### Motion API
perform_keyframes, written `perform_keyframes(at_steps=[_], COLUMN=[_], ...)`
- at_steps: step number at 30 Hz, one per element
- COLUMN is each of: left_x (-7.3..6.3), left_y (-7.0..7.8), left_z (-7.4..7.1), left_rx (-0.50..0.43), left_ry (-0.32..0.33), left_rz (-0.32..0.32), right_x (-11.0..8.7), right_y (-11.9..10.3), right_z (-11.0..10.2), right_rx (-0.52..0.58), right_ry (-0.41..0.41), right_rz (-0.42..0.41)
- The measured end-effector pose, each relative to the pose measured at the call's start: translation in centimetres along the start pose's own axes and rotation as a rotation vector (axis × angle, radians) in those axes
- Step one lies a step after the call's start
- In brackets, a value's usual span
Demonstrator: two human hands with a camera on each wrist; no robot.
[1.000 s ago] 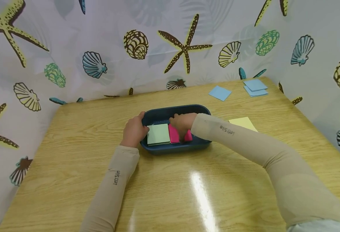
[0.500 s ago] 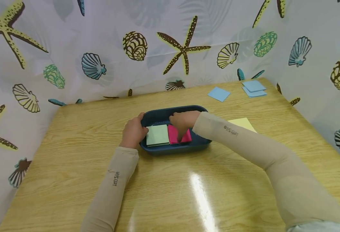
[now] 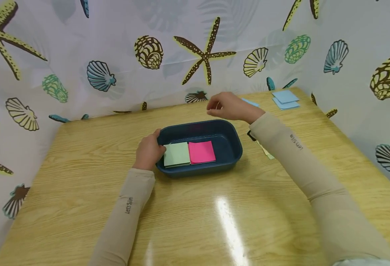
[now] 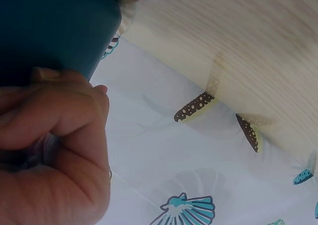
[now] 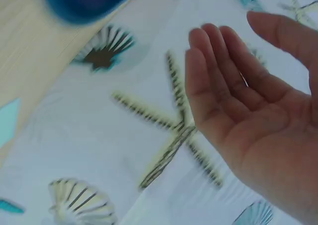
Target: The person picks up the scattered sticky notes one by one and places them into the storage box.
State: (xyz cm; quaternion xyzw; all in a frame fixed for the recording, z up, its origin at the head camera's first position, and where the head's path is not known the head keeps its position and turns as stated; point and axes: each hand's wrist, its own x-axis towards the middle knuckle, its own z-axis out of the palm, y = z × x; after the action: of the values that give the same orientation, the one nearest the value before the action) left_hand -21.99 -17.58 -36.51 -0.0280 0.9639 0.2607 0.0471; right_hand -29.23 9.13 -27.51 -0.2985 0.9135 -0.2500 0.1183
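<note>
A dark blue oblong tub (image 3: 228,147) stands on the wooden table. Inside, on its left, lies a pale green sticky note pad (image 3: 176,154), with a bright pink sticky note pad (image 3: 202,152) beside it. My left hand (image 3: 149,150) grips the tub's left end, thumb on the inner side; the left wrist view shows its curled fingers (image 4: 64,106) at the tub wall. My right hand (image 3: 231,106) hovers above and behind the tub's far rim. It holds nothing, and in the right wrist view its fingers (image 5: 223,76) are loosely bent with the thumb apart.
Light blue sticky notes (image 3: 285,100) lie at the table's back right corner. Another blue note (image 3: 250,102) is partly hidden behind the right hand. A yellow note (image 3: 265,150) peeks out from under the right forearm. Patterned cloth (image 3: 122,44) rises behind the table (image 3: 98,147).
My right hand has lifted off the pink pad and out of the tub, moving up and back to the right. The left hand keeps its hold. The view has shifted slightly.
</note>
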Motion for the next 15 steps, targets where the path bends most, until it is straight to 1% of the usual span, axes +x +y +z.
perform_keyframes(at_steps=[3, 5, 8, 11, 15], left_x=[0.0, 0.0, -0.1, -0.1, 0.0], left_y=[0.0, -0.1, -0.2, -0.3, -0.1], left_z=[0.0, 0.0, -0.1, -0.1, 0.0], left_rx=[0.004, 0.007, 0.012, 0.017, 0.014], left_ry=[0.002, 0.002, 0.004, 0.003, 0.001], left_rz=[0.005, 0.009, 0.012, 0.016, 0.022], right_x=[-0.9, -1.6, -2.9, -4.3, -6.2], right_y=[3.0, 5.0, 7.4, 9.0, 10.8], right_z=[-1.2, -1.9, -2.4, -2.5, -2.1], right_rx=[0.015, 0.012, -0.007, -0.006, 0.019], right_ry=[0.077, 0.085, 0.051, -0.015, -0.109], right_rz=[0.087, 0.134, 0.173, 0.21, 0.255])
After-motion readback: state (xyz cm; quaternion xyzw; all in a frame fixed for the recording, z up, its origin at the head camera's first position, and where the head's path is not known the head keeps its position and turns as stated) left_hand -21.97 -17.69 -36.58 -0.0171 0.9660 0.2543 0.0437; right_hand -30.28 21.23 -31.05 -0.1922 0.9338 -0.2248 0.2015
